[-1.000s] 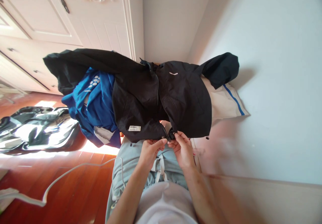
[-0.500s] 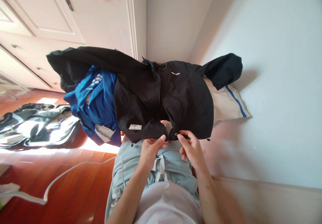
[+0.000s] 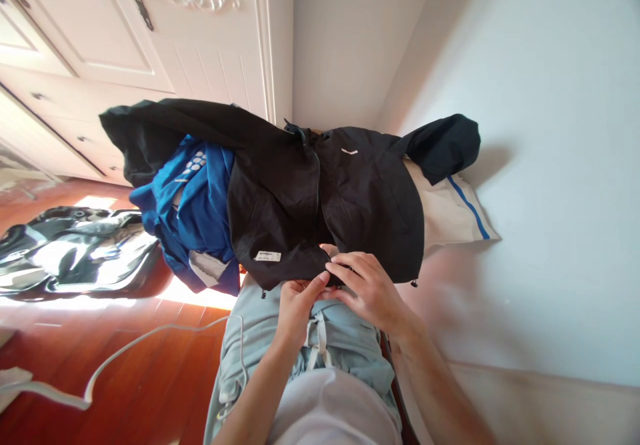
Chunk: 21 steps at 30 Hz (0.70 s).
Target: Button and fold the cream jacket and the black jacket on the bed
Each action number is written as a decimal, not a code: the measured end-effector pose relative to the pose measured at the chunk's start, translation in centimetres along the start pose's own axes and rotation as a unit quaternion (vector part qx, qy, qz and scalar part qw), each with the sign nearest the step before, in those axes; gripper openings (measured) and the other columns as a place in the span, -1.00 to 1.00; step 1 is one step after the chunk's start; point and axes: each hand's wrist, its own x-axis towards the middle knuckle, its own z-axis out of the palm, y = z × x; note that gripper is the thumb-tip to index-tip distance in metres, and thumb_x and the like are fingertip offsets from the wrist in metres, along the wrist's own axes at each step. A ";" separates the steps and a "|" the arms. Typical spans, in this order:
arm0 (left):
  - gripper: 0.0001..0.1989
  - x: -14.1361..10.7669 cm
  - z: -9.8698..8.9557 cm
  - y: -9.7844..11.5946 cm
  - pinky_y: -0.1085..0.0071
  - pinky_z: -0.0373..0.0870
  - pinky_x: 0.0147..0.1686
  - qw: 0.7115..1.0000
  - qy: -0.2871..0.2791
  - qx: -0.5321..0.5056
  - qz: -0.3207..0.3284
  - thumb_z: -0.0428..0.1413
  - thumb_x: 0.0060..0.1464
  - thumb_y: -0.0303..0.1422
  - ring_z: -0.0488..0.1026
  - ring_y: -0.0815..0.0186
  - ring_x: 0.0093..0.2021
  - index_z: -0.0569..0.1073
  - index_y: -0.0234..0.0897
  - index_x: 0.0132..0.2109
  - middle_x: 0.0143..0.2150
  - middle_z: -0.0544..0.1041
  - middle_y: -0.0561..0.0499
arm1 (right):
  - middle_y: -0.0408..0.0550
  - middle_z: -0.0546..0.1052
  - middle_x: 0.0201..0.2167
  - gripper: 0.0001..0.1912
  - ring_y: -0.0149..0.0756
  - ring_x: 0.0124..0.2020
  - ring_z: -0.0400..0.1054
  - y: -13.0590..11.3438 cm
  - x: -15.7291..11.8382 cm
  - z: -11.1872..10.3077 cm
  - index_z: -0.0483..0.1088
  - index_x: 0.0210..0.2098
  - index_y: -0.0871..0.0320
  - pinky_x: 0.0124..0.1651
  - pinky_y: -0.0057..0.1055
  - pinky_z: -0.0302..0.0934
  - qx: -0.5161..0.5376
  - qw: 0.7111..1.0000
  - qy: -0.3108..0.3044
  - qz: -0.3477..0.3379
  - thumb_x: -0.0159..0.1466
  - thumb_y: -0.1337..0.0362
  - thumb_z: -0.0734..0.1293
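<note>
One black zip jacket (image 3: 270, 198); left hand (image 3: 299, 301) pinches hem (image 3: 290, 273); right hand (image 3: 373, 293) hides zipper's (image 3: 318, 185) lower end from me, grip I can't tell.

The black jacket (image 3: 270, 211) is spreading front-up beyond the knee edge of the person's lap (image 3: 280, 305), its hem lying nearest the body. Both sleeves are stretching outward, the front edges are parting in a small gap just above the hem, and a white label (image 3: 268, 256) is showing near the hem.
</note>
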 end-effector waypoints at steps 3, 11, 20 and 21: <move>-0.65 0.1 0.0 -0.1 0.51 0.43 -0.46 0.999 0.020 0.024 -0.007 0.41 -0.17 -0.19 0.50 0.34 -0.50 0.61 -0.44 -0.39 -0.49 0.60 -0.10 | 0.08 0.56 -0.08 -0.64 -0.14 -0.05 0.42 1.6 -0.5 -0.1 0.37 0.08 0.16 0.01 -0.15 0.35 0.012 1.000 0.012 -0.005 0.31 0.27 0.39; -0.60 0.0 0.0 -0.5 0.56 0.37 -0.50 0.996 0.029 0.077 -0.025 0.42 -0.22 -0.13 0.48 0.38 -0.52 0.62 -0.42 -0.39 -0.52 0.59 -0.11 | 0.03 0.57 -0.18 -0.87 -0.23 -0.17 0.43 2.8 -0.3 -0.4 0.47 -0.16 0.13 -0.10 -0.26 0.40 0.057 0.998 0.003 -0.009 0.36 0.39 0.28; -0.61 0.1 -0.2 0.4 0.47 0.36 -0.53 0.989 0.036 0.141 0.003 0.41 -0.26 -0.11 0.45 0.32 -0.56 0.57 -0.41 -0.51 -0.57 0.56 -0.12 | 0.02 0.54 -0.22 -0.88 -0.27 -0.20 0.46 3.2 0.7 -0.1 0.37 -0.21 0.14 -0.17 -0.36 0.38 0.053 0.998 -0.040 -0.012 0.38 0.41 0.21; -0.62 0.1 -0.1 0.3 0.47 0.36 -0.53 0.990 0.035 0.137 0.011 0.40 -0.25 -0.12 0.45 0.32 -0.56 0.57 -0.40 -0.51 -0.56 0.56 -0.10 | 0.02 0.53 -0.23 -0.88 -0.27 -0.21 0.46 3.2 0.7 -0.1 0.36 -0.21 0.14 -0.18 -0.37 0.38 0.050 0.998 -0.036 -0.014 0.38 0.41 0.20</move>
